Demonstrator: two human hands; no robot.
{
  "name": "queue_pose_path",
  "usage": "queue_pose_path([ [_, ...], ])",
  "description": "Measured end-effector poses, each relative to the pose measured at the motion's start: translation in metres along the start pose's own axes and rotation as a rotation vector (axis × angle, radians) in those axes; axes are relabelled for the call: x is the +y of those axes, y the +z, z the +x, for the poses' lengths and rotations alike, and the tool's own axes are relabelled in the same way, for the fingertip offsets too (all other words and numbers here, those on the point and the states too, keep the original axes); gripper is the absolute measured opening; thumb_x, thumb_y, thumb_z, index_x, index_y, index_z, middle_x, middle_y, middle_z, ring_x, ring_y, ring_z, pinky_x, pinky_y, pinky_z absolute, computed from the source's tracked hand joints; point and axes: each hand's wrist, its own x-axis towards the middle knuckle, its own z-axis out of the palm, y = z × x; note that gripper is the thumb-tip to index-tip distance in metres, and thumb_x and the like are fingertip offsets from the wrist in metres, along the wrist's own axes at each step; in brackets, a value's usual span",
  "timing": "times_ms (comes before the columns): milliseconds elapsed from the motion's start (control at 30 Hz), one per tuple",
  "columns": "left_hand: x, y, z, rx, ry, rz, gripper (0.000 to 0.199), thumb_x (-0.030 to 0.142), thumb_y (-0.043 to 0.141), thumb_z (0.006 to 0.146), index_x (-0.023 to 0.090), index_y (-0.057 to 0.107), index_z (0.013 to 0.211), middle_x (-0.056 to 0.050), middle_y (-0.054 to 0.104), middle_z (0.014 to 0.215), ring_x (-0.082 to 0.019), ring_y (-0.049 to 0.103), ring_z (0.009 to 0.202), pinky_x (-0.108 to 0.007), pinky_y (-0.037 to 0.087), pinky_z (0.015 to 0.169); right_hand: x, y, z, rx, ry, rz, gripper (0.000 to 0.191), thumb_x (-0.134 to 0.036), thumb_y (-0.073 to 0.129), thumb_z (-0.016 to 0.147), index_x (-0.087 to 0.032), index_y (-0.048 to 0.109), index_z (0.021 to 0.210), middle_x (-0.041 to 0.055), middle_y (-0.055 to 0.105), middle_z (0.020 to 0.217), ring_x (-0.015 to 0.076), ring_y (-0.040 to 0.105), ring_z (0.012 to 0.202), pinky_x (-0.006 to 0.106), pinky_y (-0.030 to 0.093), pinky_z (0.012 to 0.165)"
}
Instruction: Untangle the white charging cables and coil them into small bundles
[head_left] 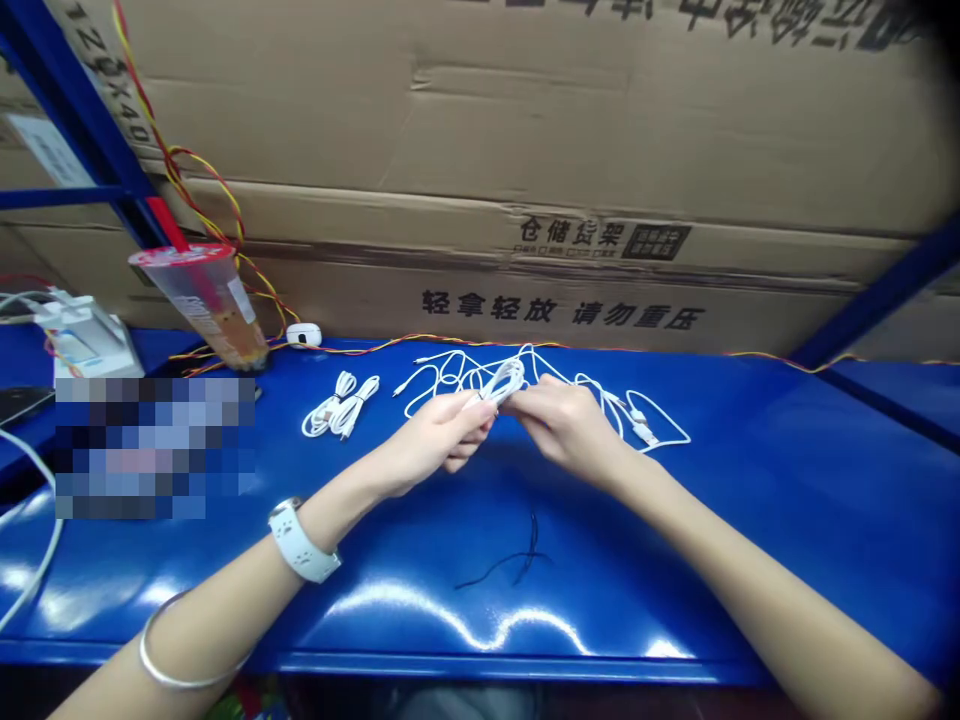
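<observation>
A looped white charging cable point(504, 380) is held up over the blue shelf at the middle of the view. My left hand point(448, 428), wearing a pale watch strap at the wrist, is closed around its loops. From the other side my right hand point(559, 412) pinches at the same bundle; its fingertips are partly hidden. Loose white cables point(442, 375) spread behind both hands, with a USB plug point(643, 430) lying to the right. To the left rests a coiled white cable bundle point(339, 408). Thin black ties point(529, 555) lie in front of my hands.
A tilted drink cup point(214, 305) with a red straw stands at the left, near a white earbud case point(304, 335). White chargers point(86, 335) and a blurred-out flat item point(157, 450) are further left. Cardboard point(465, 240) backs the blue shelf point(712, 560); a red-yellow wire point(375, 348) runs along it.
</observation>
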Motion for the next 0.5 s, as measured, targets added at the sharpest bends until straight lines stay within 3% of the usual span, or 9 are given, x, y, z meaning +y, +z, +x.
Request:
queue_pose_path([
  [300,-0.012,-0.005,0.006,0.182,0.113,0.312,0.034,0.048,0.048,0.087,0.019,0.043,0.069,0.004,0.038,0.059,-0.009,0.033,0.05,-0.022,0.025,0.046,-0.011,0.007,-0.003,-0.017,-0.093,-0.145,0.03,-0.008,0.034,0.089,-0.015,0.063,0.083,0.0064,0.062,0.066,0.0159,0.043,0.057,0.029,0.031,0.064],
  [400,-0.01,-0.003,0.006,0.221,0.171,0.436,0.029,0.042,0.046,0.089,0.02,0.046,0.07,0.003,0.042,0.06,-0.011,0.037,0.052,-0.023,0.028,0.05,-0.017,0.008,-0.003,-0.007,-0.055,-0.097,0.03,-0.013,0.034,0.092,-0.015,0.063,0.082,0.0067,0.061,0.065,0.0159,0.044,0.057,0.028,0.031,0.062],
  [500,-0.008,-0.003,0.005,0.279,0.258,0.556,0.016,0.036,0.045,0.09,0.021,0.05,0.087,0.002,0.049,0.063,-0.013,0.042,0.055,-0.024,0.031,0.056,-0.021,0.009,-0.002,0.0,0.066,-0.042,0.028,-0.02,0.036,0.094,-0.014,0.062,0.086,0.0074,0.064,0.07,0.0166,0.05,0.061,0.027,0.03,0.061],
])
